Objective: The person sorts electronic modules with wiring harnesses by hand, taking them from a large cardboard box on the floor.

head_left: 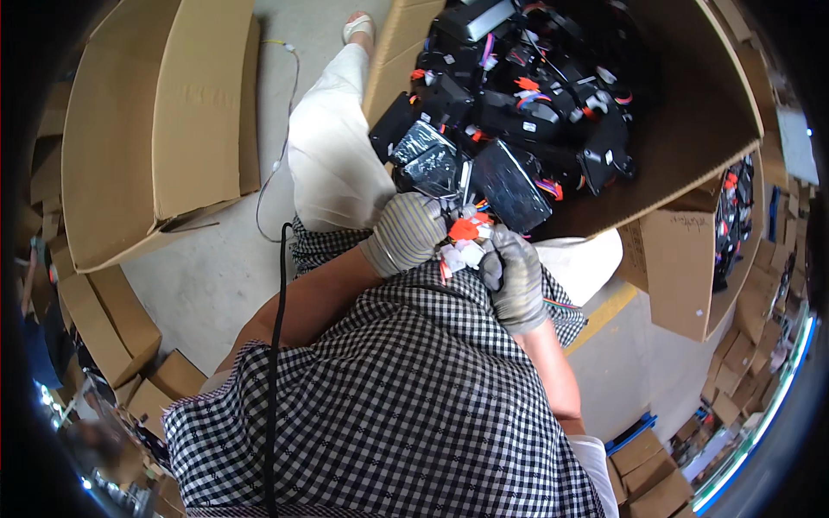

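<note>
With the fingers of my striped grey-gloved left hand (404,231) and matching right hand (520,281) curled closed, I grip a jumbled bunch of bright-orange and milky-white plastic connectors (467,249). It sits over my black-and-white checked garment (414,371), beside a brown cardboard box (691,151) of black plastic units (509,183).

Left hand (404,233) and right hand (518,281) hold connectors (469,252) near the box (704,116); black parts (518,121) lie inside it, 1 open carton (200,108) left of it.
</note>
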`<state>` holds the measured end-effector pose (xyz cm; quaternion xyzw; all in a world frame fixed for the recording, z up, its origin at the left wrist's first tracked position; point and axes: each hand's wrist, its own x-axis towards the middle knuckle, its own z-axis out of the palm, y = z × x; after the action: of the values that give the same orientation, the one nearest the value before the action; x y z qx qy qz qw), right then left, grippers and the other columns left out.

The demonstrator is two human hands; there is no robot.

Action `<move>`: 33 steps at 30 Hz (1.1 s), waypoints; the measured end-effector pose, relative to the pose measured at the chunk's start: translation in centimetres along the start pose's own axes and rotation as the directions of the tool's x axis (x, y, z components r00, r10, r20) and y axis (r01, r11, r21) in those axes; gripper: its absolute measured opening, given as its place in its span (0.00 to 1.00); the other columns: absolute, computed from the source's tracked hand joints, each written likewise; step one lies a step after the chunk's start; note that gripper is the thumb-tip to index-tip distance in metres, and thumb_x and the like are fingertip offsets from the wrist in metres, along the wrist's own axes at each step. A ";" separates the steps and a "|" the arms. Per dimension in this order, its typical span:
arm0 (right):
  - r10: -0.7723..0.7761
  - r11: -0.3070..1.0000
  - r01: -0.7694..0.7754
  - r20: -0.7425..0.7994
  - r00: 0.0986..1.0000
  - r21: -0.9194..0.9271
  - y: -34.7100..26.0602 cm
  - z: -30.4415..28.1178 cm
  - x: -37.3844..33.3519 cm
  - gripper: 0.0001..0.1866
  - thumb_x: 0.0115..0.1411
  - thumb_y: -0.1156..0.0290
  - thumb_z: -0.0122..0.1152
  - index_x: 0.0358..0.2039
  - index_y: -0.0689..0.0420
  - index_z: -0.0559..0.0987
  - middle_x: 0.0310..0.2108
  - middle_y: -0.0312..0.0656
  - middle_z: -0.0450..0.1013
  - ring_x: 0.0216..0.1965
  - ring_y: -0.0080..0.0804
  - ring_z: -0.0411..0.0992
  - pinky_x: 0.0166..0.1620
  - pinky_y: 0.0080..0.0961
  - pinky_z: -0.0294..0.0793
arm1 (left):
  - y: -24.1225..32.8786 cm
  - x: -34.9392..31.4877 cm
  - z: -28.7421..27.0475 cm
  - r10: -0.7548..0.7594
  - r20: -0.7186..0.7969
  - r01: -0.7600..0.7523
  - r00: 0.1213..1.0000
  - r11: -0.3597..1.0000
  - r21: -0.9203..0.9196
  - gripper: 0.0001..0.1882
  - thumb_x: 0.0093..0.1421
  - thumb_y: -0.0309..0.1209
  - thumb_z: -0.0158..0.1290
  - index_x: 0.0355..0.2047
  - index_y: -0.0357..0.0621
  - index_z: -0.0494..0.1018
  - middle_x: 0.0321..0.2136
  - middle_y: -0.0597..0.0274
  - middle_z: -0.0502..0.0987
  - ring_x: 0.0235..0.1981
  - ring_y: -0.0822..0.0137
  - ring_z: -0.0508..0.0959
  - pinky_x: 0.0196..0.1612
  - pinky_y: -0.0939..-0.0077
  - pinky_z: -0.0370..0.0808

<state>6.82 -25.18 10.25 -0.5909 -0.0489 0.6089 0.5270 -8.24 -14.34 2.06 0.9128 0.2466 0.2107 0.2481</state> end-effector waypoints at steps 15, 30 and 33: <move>-0.477 0.053 0.462 0.384 0.790 -0.885 -7.1 6.4 9.0 0.21 0.56 0.58 0.53 0.44 0.61 0.74 0.41 0.52 0.73 0.45 0.48 0.70 0.49 0.38 0.67 | -0.9 -0.4 0.3 0.133 0.548 0.128 0.826 0.902 -0.412 0.25 0.51 0.38 0.56 0.48 0.42 0.69 0.41 0.50 0.73 0.43 0.51 0.73 0.49 0.63 0.69; -0.092 0.018 0.430 0.427 0.900 -0.903 0.1 12.2 20.4 0.38 0.49 0.52 0.62 0.53 0.67 0.64 0.52 0.62 0.63 0.55 0.53 0.62 0.56 0.37 0.62 | -0.8 0.1 2.2 0.389 0.428 0.183 0.816 0.527 -0.830 0.23 0.56 0.35 0.51 0.50 0.39 0.66 0.37 0.47 0.76 0.37 0.56 0.76 0.45 0.66 0.70; 0.059 0.147 0.066 0.075 0.995 -0.987 -2.6 10.5 19.8 0.40 0.48 0.58 0.63 0.57 0.65 0.60 0.51 0.64 0.64 0.53 0.54 0.65 0.55 0.35 0.64 | 0.4 2.9 -2.1 0.329 0.727 0.314 0.603 0.739 -0.595 0.23 0.54 0.37 0.52 0.49 0.40 0.67 0.33 0.48 0.76 0.31 0.55 0.76 0.40 0.64 0.72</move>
<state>5.31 -4.26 1.91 -0.7616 -0.4611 0.4551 0.0114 -6.89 -12.36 4.71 0.7532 0.0113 -0.1440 0.6417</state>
